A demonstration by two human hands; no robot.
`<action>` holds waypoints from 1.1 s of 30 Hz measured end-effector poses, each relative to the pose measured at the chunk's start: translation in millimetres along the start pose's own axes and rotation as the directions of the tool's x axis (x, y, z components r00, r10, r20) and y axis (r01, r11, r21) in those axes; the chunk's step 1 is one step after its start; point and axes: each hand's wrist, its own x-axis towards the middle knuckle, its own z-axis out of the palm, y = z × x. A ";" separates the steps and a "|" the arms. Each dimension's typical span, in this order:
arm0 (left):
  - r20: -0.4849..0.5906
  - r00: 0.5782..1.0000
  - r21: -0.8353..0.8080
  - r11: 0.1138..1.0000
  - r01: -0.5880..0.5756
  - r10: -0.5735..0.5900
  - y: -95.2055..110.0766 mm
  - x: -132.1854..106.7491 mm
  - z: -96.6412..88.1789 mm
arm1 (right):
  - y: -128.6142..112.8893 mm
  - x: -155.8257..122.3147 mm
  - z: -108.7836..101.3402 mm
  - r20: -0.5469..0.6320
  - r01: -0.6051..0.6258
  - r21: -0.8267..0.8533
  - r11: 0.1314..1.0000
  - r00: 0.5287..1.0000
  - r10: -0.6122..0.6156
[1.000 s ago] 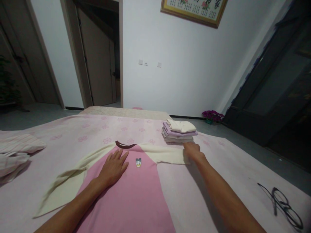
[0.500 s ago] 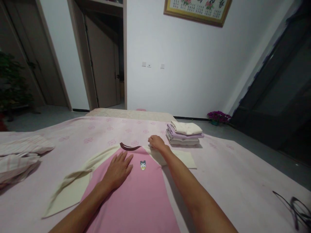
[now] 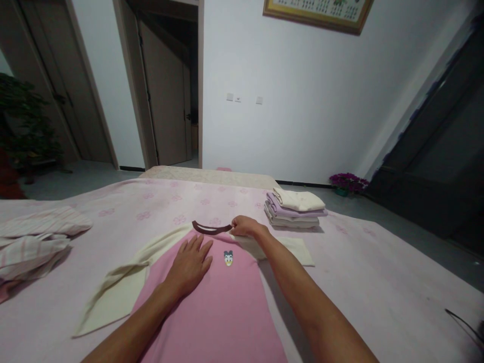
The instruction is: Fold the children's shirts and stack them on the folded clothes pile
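Note:
A pink shirt [image 3: 227,307] with cream sleeves lies spread on the bed, its dark brown neckline [image 3: 212,230] at the far end. A small cartoon duck face [image 3: 228,258] is on its chest. My left hand [image 3: 191,264] rests flat on the pink front, just below the collar, fingers stretched out. At the right end of the neckline, my right hand [image 3: 247,227] pinches the collar edge with fingers closed. My right forearm crosses over part of the right sleeve [image 3: 297,250]. The left sleeve [image 3: 113,297] is creased and angles toward me.
Folded clothes [image 3: 297,209] are stacked beyond the right sleeve. A crumpled striped cloth [image 3: 41,242] lies at the left. A thin black object [image 3: 463,322] shows at the lower right edge. The bed sheet [image 3: 355,282] is pale pink with flowers.
My right hand has moved from beside the shoulder to the collar's right end and gripped it. My left hand stays flat on the shirt. The view has shifted slightly.

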 end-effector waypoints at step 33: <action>0.001 1.000 0.018 1.000 -0.008 0.008 0.4 1.0 -1.5 | 158.7 -114.1 8.5 -0.479 -0.471 -0.120 0.874 0.798 0.364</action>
